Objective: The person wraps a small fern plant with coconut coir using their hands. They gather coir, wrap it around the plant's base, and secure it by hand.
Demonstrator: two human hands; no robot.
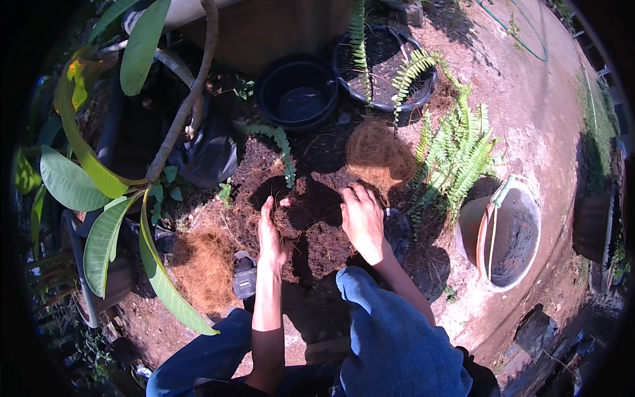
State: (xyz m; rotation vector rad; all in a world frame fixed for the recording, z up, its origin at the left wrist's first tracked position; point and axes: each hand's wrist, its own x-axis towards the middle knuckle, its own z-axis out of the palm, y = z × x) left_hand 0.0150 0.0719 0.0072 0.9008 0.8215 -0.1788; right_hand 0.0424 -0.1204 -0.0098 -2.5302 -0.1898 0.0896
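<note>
Dark crumbly soil lies heaped on the ground before me. My left hand is at the left of the heap, thumb up, against a clump of soil with brown fibres; whether its fingers close on any of it is hidden. At the right of the heap, my right hand rests palm down with fingers bent over the soil, and its fingertips are partly hidden. A ball of brown coconut fibre sits just above my right hand. A small fern frond arches above my left hand.
Loose coconut fibre lies left of my left forearm. Beyond the soil stand an empty black plastic pot and a soil-filled black pot. Ferns and a tipped bucket are at right. A leafy branch hangs over the left.
</note>
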